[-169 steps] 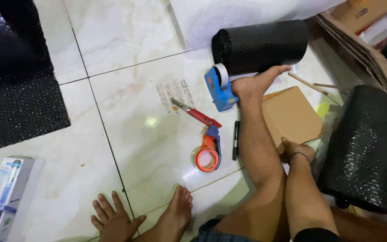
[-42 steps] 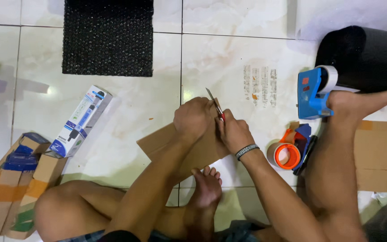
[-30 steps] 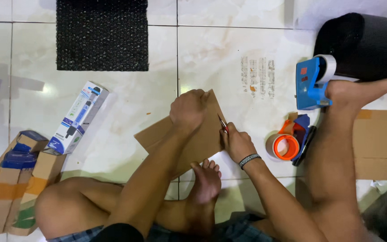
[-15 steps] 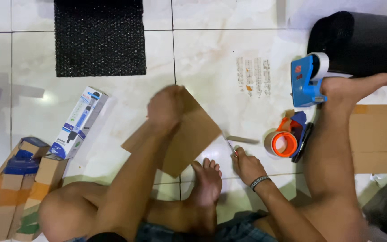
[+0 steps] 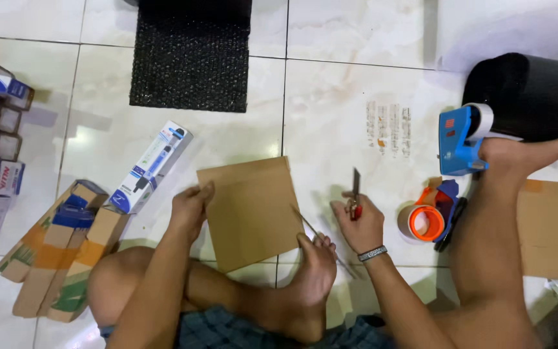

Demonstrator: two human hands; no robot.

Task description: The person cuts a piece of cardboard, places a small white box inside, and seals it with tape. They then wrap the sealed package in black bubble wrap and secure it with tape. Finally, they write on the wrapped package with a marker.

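Your left hand point(image 5: 190, 208) pinches the left edge of the cardboard sheet point(image 5: 251, 212) lying flat on the tiled floor point(image 5: 330, 116), while just right of it your right hand point(image 5: 358, 223) grips the box cutter point(image 5: 354, 194), blade pointing away.

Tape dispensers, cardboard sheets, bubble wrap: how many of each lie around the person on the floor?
Tape dispensers: 2, a blue one and an orange one.
Cardboard sheets: 2, one at the left hand, and one on the right.
Black bubble wrap: 2, a flat piece and a roll.
Total: 6
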